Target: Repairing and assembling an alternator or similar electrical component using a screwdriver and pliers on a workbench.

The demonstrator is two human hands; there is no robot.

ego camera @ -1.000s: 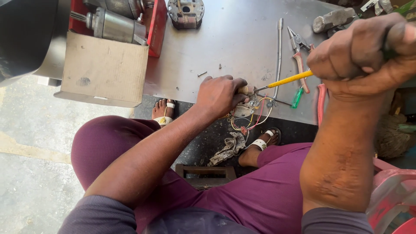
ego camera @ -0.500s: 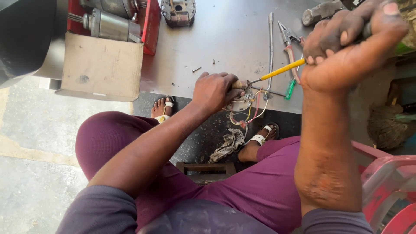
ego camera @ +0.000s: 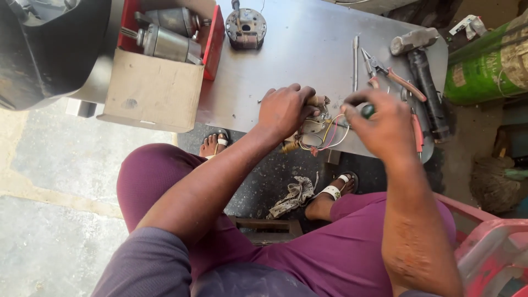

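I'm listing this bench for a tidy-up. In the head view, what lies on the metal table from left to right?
Cardboard box → round motor part → left hand → wired part → right hand → hammer.

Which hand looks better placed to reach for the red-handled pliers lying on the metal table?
The right hand, probably: the red-handled pliers lie just beyond it on the metal table, while the left hand grips the small wired part.

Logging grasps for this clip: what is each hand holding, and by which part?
Left hand grips the small wired part from above. Right hand wraps a screwdriver's green handle end.
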